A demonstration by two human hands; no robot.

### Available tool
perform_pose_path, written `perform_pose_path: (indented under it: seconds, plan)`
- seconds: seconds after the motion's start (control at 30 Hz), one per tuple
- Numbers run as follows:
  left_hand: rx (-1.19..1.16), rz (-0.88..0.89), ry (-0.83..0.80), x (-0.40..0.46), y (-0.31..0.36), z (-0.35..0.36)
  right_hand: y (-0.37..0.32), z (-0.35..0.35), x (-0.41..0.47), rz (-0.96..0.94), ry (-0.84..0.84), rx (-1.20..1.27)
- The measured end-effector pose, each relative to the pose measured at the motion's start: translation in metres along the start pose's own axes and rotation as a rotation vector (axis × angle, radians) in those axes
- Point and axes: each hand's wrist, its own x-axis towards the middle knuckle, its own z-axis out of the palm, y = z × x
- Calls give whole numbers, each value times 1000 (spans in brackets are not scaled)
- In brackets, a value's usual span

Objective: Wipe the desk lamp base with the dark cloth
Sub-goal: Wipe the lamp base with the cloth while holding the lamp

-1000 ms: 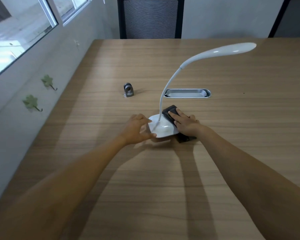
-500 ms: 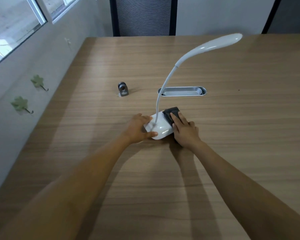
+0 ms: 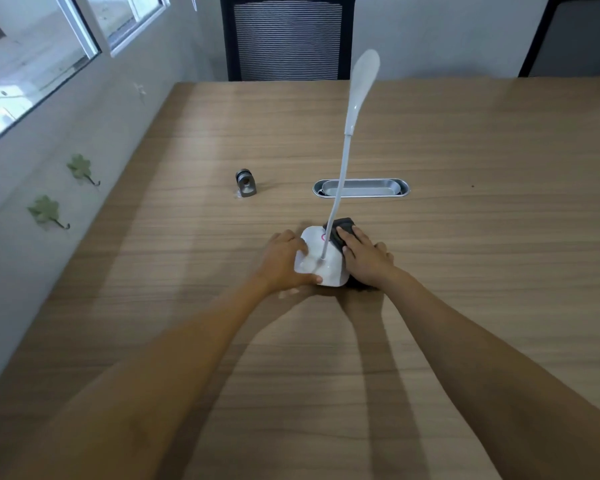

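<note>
Desk lamp base (image 3: 321,261), a white, glossy, rounded-square plastic pad, is seated on the light brown wood-grain table (image 3: 465,271), near the middle of the table's width and toward the near side. A thin white flexible neck (image 3: 340,188) rises from the base and leans away from the camera, ending in an elongated white lamp head (image 3: 362,79). A small pink ring mark is visible on the far part of the base.

The base is gripped at its left edge by the left hand (image 3: 283,259): the fingers are curled around the far left corner and the thumb is laid along the near edge. The dark grey folded cloth (image 3: 342,230) is pressed against the right far side of the base by the right hand (image 3: 366,256), whose fingers are held flat and close together on top of the cloth. A further portion of the cloth is seen under the heel of that hand, on the table beside the base.

Beyond the lamp, an oblong silver metal cable tray (image 3: 361,188) is recessed into the table. To its left, well apart from the base, a small grey metal clip-like fitting (image 3: 246,182) stands upright. A black mesh-backed office chair (image 3: 286,39) is positioned at the far edge. Two green leaf-shaped hooks (image 3: 80,168) are fixed to the grey wall on the left, below a window (image 3: 32,64).
</note>
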Motion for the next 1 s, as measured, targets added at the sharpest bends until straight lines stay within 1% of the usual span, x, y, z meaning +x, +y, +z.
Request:
perform_pose_path:
  seconds: [0.07,0.17,0.23,0.3,0.4,0.47,0.53,0.63,0.73,0.83,0.9,1.0]
  plan:
    - [1,36,-61,5,2,-4,2,-1,0,-17,-16,-11]
    - [-25,22,-111,8,1,-1,-1,1,-6,-17,8,-25]
    - [-28,11,-122,7,0,1,1,9,-18,-15,61,-39]
    - [18,22,-128,7,0,1,3,22,-37,-12,126,-80]
    - [73,37,-137,8,3,-2,1,47,-72,-96,253,-120]
    - [89,53,-165,8,4,-4,-1,54,-82,-110,255,-111]
    - [72,55,-179,7,4,-4,-7,49,-80,-95,267,-52]
    - [34,42,-166,10,-1,0,-7,35,-49,-2,261,-11]
    - [38,37,-159,12,-4,3,-2,21,-5,32,134,42]
    - [60,23,-152,12,-5,4,2,25,8,-31,108,18]
    - [110,26,-146,13,-5,4,7,37,-11,-90,173,-32]
    - [123,23,-152,13,-6,3,14,58,-56,-173,329,-99]
